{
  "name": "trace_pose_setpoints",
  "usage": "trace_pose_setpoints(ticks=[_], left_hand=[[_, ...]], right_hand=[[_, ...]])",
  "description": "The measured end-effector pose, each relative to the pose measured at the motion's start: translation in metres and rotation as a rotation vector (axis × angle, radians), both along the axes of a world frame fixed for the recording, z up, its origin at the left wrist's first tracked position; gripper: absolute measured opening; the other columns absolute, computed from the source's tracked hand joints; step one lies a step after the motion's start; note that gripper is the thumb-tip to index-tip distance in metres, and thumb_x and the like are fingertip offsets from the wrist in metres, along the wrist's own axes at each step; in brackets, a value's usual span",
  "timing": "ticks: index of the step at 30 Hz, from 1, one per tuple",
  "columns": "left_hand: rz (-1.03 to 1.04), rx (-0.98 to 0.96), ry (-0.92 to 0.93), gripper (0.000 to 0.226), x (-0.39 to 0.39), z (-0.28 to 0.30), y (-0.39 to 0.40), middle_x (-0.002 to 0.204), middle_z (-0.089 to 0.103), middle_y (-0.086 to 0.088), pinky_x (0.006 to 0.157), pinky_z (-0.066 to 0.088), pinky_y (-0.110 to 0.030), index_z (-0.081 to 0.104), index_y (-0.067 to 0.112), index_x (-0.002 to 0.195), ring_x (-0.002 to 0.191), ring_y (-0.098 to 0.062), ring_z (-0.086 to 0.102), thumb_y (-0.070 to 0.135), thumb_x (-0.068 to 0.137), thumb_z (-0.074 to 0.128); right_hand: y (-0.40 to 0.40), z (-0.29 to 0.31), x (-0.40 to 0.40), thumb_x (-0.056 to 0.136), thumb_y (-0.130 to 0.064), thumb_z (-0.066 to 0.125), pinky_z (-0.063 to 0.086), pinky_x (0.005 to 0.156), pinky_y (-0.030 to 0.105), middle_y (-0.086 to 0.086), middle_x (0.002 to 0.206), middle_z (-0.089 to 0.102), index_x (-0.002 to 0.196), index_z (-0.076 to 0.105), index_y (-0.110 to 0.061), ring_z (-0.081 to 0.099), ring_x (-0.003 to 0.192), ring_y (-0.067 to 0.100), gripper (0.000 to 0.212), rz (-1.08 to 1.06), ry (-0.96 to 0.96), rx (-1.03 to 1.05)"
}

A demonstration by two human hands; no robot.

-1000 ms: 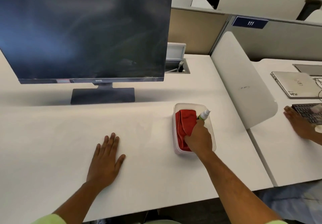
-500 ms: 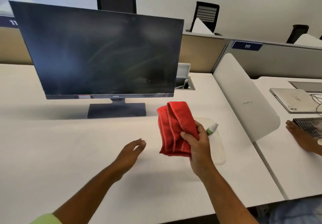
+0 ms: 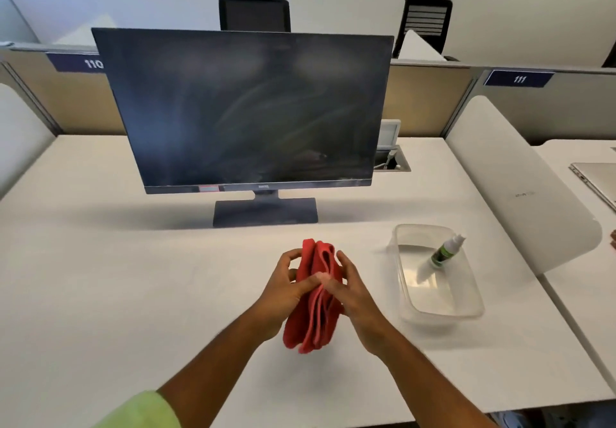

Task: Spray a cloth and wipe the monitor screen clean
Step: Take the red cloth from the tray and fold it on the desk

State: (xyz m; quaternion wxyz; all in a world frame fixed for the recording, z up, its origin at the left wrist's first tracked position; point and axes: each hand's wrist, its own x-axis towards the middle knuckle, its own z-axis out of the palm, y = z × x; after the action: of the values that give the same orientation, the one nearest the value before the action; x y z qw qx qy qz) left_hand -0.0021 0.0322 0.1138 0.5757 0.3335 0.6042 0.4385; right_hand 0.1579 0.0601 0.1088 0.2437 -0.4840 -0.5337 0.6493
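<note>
**Cloth in both hands, spray bottle off to the right**

Head view: we hold one red microfibre cloth (image 3: 316, 297) between both hands above the counter (image 3: 133, 294); our left hand (image 3: 286, 289) and right hand (image 3: 350, 289) each pinch its folds, long axis running away from us. One spray bottle (image 3: 445, 251) leans in one clear plastic tub (image 3: 433, 314), right of the cloth, so our right hand is nearer. One smeared monitor screen (image 3: 246, 107) stands ahead.
</note>
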Motion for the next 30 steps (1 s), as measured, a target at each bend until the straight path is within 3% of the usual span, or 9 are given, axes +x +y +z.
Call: trace_pose_setpoints(ticks=[4,6,11,14,17,21,24,27,30], left_hand=[[0.029,0.045,0.025,0.034,0.003,0.001,0.000,0.123,0.067,0.010,0.070,0.060,-0.021,0.051,0.050,0.123,0.103,-0.019,0.072,0.053,0.091,0.063],[0.052,0.033,0.013,0.023,0.000,0.001,-0.001,0.123,0.067,0.010,0.073,0.061,-0.025,0.052,0.048,0.123,0.104,-0.019,0.072,0.045,0.100,0.055],[0.185,-0.017,-0.007,0.013,-0.021,-0.001,-0.004,0.119,0.065,0.008,0.062,0.059,-0.020,0.053,0.044,0.117,0.103,-0.016,0.069,0.037,0.107,0.047],[0.209,-0.049,0.023,0.012,-0.032,-0.009,-0.009,0.118,0.065,0.008,0.063,0.060,-0.022,0.052,0.044,0.116,0.103,-0.017,0.069,0.040,0.105,0.048],[0.233,-0.083,0.083,0.017,-0.040,-0.028,-0.018,0.122,0.065,0.004,0.077,0.061,-0.031,0.052,0.039,0.122,0.105,-0.018,0.069,0.037,0.105,0.049],[0.256,-0.209,0.291,0.029,-0.048,-0.058,-0.034,0.125,0.065,-0.009,0.094,0.057,-0.044,0.051,0.026,0.131,0.105,-0.022,0.066,0.024,0.103,0.059],[0.137,-0.191,0.612,0.053,-0.045,-0.070,-0.044,0.140,0.053,-0.011,0.103,0.052,-0.044,0.043,0.020,0.145,0.120,-0.027,0.058,0.024,0.098,0.066],[-0.010,0.016,1.048,0.065,-0.035,-0.070,-0.049,0.154,0.037,-0.004,0.112,0.046,-0.044,0.036,0.026,0.152,0.136,-0.026,0.044,0.040,0.095,0.062],[-0.252,0.219,1.187,0.062,-0.026,-0.078,-0.047,0.168,0.025,0.003,0.126,0.026,-0.042,0.032,0.028,0.158,0.154,-0.023,0.026,0.045,0.101,0.049]], right_hand=[[-0.004,0.003,-0.020,0.089,-0.053,0.073,0.062,0.098,0.029,-0.006,0.138,0.068,0.147,0.047,-0.037,0.069,0.125,0.021,0.066,-0.009,0.052,-0.076],[-0.001,0.001,-0.020,0.100,-0.034,0.072,0.063,0.098,0.037,0.002,0.128,0.075,0.140,0.056,-0.030,0.074,0.117,0.023,0.043,-0.078,0.102,-0.176],[0.016,-0.011,-0.002,0.103,-0.002,0.053,0.059,0.078,0.038,0.012,0.091,0.070,0.114,0.066,-0.006,0.067,0.084,0.025,0.018,-0.315,0.126,-0.364],[0.026,-0.022,0.009,0.103,-0.004,0.057,0.062,0.080,0.042,0.016,0.096,0.073,0.116,0.066,-0.006,0.070,0.087,0.030,0.016,-0.295,0.068,-0.404],[0.032,-0.036,0.017,0.101,-0.002,0.065,0.065,0.085,0.046,0.018,0.110,0.079,0.125,0.068,-0.006,0.076,0.101,0.036,0.025,-0.245,0.045,-0.419],[0.029,-0.057,0.020,0.094,0.008,0.060,0.061,0.088,0.040,0.010,0.119,0.075,0.135,0.063,-0.010,0.073,0.110,0.030,0.045,-0.160,-0.231,-0.266],[0.020,-0.061,0.017,0.093,-0.007,0.063,0.058,0.088,0.036,-0.003,0.117,0.070,0.134,0.062,-0.021,0.069,0.101,0.016,0.043,-0.166,-0.508,-0.055],[0.005,-0.060,0.009,0.094,-0.023,0.066,0.052,0.097,0.033,-0.002,0.135,0.057,0.136,0.060,-0.025,0.060,0.116,0.019,0.042,-0.120,-0.730,0.406],[-0.011,-0.065,-0.005,0.100,-0.037,0.059,0.042,0.121,0.039,-0.001,0.154,0.051,0.146,0.056,-0.026,0.045,0.144,0.022,0.048,0.070,-0.692,0.721]])
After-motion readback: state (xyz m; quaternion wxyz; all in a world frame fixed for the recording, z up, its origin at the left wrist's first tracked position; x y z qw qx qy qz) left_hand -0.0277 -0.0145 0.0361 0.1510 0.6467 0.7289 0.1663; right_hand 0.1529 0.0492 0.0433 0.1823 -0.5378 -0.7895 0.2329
